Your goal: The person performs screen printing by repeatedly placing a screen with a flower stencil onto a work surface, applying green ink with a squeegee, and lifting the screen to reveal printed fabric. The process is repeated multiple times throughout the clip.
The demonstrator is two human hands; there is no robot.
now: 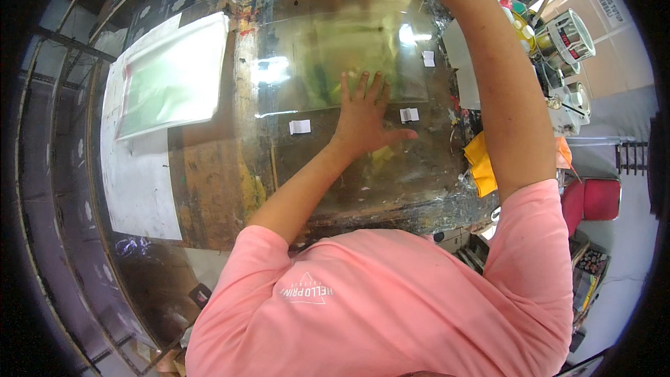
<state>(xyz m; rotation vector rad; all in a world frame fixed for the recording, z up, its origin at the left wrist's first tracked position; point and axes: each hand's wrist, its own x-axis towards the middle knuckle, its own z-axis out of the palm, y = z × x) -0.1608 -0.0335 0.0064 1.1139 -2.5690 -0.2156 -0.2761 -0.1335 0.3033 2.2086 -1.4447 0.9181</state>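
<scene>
My left hand [363, 122] lies palm down with its fingers spread. The fingers rest on the near part of a clear, glossy plastic sheet [300, 49], while the thumb points right over the worn brown tabletop [335, 181]. Small white folded tabs sit around the sheet's near and right edges: one tab [300, 126] left of my hand, another tab [409, 115] by the thumb, and a third tab [428, 59] farther right. My right arm [513, 98] reaches up past the top edge of the view, which cuts off the hand.
On the left, a stack of clear plastic sheets [174, 84] lies over white paper [143, 192]. A yellow cloth [480, 165] hangs at the table's right edge. Beyond it stand paint-stained cans [569, 36]. A red chair [601, 199] is at far right, metal racking [56, 132] at far left.
</scene>
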